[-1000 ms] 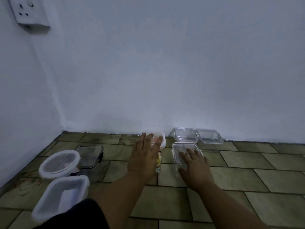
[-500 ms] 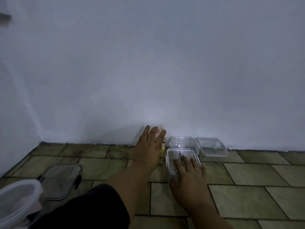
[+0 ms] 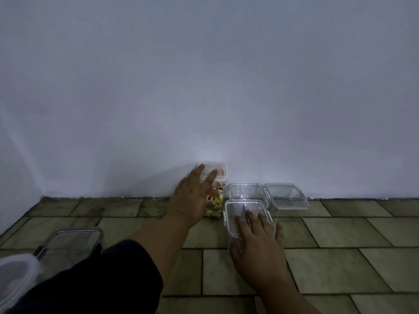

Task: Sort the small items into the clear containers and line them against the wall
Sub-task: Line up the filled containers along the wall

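Note:
A tall clear jar (image 3: 215, 201) with a white lid and colourful small items inside stands against the white wall. My left hand (image 3: 190, 198) lies flat against its near side, fingers reaching its lid. A square clear container (image 3: 238, 211) sits on the tiled floor just right of the jar. My right hand (image 3: 258, 243) rests on its lid, fingers spread, thumb on the near wall. Behind it, two more clear square containers (image 3: 246, 191) (image 3: 286, 196) stand side by side at the wall.
A dark-rimmed clear container (image 3: 70, 242) sits on the floor at the lower left, with a white-rimmed round container (image 3: 13, 275) at the frame's left edge. The wall corner is at the far left. A dark sleeve covers my left forearm.
Both hands have slid their containers toward the wall; the jar now stands against it. The view has shifted right, and the left-side containers have slipped toward the frame's edge.

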